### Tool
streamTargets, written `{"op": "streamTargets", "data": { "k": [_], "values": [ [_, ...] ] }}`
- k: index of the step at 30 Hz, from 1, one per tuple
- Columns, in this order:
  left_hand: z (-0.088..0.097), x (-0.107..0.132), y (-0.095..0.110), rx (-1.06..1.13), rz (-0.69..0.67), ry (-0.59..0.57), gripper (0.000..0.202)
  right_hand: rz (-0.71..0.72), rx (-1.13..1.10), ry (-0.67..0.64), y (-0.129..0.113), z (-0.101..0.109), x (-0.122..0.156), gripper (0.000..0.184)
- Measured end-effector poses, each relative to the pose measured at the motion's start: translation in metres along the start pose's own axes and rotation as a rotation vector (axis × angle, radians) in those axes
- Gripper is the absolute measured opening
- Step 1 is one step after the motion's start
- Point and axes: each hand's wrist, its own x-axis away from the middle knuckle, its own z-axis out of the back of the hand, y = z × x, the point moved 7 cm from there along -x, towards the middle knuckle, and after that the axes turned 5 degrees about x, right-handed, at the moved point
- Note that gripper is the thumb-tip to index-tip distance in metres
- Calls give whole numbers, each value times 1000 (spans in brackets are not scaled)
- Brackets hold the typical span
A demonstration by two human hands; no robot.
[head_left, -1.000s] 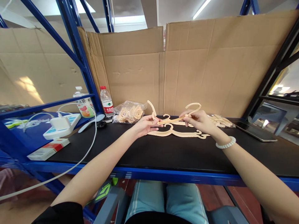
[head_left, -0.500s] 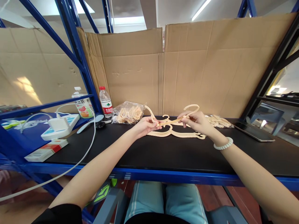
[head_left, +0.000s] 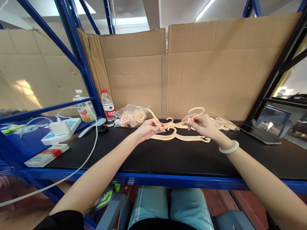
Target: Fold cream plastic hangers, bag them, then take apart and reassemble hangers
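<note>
Black tabletop [head_left: 148, 161], cardboard [head_left: 134, 80] behind. Left hand [head_left: 150, 129] and right hand [head_left: 203, 124], each pinched nearly closed, hold beige hanger pieces [head_left: 177, 124] above it — likely light, stiff, smoothish; thin hooks [head_left: 153, 115] possibly fragile — grip below those.

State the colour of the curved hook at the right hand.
Pale cream-beige: the curved hook at the right hand, best seen in the head view.

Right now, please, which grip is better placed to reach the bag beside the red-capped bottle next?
Probably the left grip, nearer the bag; the right grip is farther off. Both hold hanger pieces.
</note>
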Motion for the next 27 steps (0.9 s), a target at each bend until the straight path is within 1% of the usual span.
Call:
{"op": "streamTargets", "data": {
  "k": [6,13,18,22,27],
  "values": [
    [-2,0,2,13,-13,-13,27,18,14,29,-1,3,0,30],
    [-1,-2,4,-13,-72,-17,27,26,33,64,-2,3,1,38],
    [0,-1,4,-45,-85,16,25,4,35,63,0,1,1,36],
    [0,-1,5,-74,-127,52,28,18,60,80,-3,1,2,36],
    [4,-1,5,-103,-215,144,34,46,89,113,-10,-1,3,36]
  ]
}}
